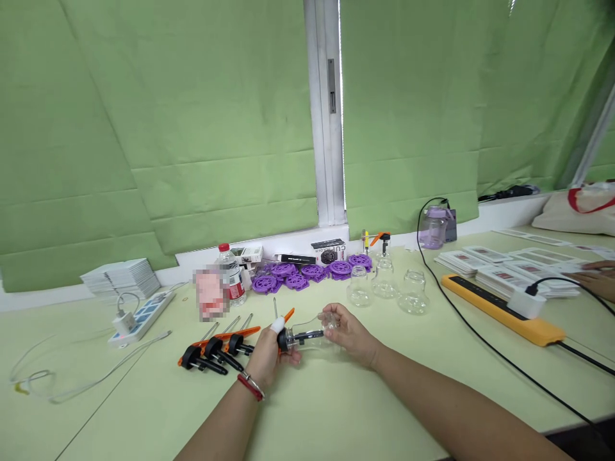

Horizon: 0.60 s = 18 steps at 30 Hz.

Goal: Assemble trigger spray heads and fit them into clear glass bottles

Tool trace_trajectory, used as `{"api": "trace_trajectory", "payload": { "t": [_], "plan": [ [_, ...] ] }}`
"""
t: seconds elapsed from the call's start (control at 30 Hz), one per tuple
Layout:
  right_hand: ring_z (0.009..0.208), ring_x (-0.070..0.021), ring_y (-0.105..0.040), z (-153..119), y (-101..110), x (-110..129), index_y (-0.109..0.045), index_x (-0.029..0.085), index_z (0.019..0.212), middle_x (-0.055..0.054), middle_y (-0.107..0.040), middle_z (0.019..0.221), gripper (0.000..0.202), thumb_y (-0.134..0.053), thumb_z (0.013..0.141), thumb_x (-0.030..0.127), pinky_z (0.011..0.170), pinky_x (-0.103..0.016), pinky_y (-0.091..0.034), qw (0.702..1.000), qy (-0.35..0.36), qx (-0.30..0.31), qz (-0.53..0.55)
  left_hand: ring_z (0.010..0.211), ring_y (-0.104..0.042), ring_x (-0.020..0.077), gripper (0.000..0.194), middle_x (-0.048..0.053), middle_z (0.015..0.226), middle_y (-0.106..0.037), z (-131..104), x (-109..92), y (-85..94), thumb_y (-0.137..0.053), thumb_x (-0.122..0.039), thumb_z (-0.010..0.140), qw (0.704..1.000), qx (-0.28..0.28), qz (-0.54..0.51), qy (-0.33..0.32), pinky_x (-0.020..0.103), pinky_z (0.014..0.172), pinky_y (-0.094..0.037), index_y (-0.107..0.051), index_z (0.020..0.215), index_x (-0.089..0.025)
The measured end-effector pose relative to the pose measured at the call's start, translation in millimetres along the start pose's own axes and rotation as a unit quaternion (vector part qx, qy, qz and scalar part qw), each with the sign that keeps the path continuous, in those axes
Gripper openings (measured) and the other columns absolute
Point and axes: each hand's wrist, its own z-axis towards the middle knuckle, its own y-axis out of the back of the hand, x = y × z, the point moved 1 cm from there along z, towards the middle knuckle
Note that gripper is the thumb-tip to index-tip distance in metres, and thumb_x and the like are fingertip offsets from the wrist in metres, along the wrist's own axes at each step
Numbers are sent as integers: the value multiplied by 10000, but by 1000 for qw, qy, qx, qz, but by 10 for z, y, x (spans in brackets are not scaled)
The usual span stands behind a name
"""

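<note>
Both hands hold a clear bottle (314,346) sideways above the near tabletop (336,413).
The left hand (266,354) curls closed around the black cap (282,340) at its left end; the right hand (355,336) pinches the right end, thumb and fingers closed. It looks light, stiff, slick and possibly breakable, so collar and body seem the best holds. Black-and-orange tops (214,349) crowd the left, clear jars (412,301) the far right; room lies nearer, toward the table's edge.
</note>
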Motion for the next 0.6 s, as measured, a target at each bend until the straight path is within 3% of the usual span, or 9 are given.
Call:
{"api": "trace_trajectory", "payload": {
  "t": [0.17,0.37,0.43,0.6],
  "plan": [
    [973,-209,-503,-59,-20,54,-403,237,1126,-75,-477,1106,542,-688,697,407,832,-372,-446,985,63,-1,-158,241,-392,104,392,-26,424,-512,3,34,-50,-453,-572,758,993,-72,91,13,209,251,-243,-466,700,-185],
    [1036,-236,-493,-92,-40,73,-346,225,1210,-105,-445,1176,634,-668,693,402,899,-397,-431,936,172,4,-307,227,-315,75,365,-55,385,-466,-25,-44,-47,-462,-556,756,989,-92,112,2,186,241,-185,-439,674,-200],
    [1092,-259,-467,-83,-51,102,-325,216,1218,-125,-446,1185,676,-682,677,411,926,-418,-416,900,248,8,-357,224,-305,71,369,-47,379,-473,-32,-64,-33,-457,-555,759,990,-87,108,9,183,249,-165,-430,656,-202],
    [1159,-292,-422,-69,-89,211,-305,198,1226,-172,-451,1223,708,-683,686,458,946,-483,-404,770,433,45,-466,206,-269,61,387,-32,361,-486,-41,-107,4,-456,-573,750,991,-81,92,47,190,271,-166,-413,628,-208]
  ]
}}
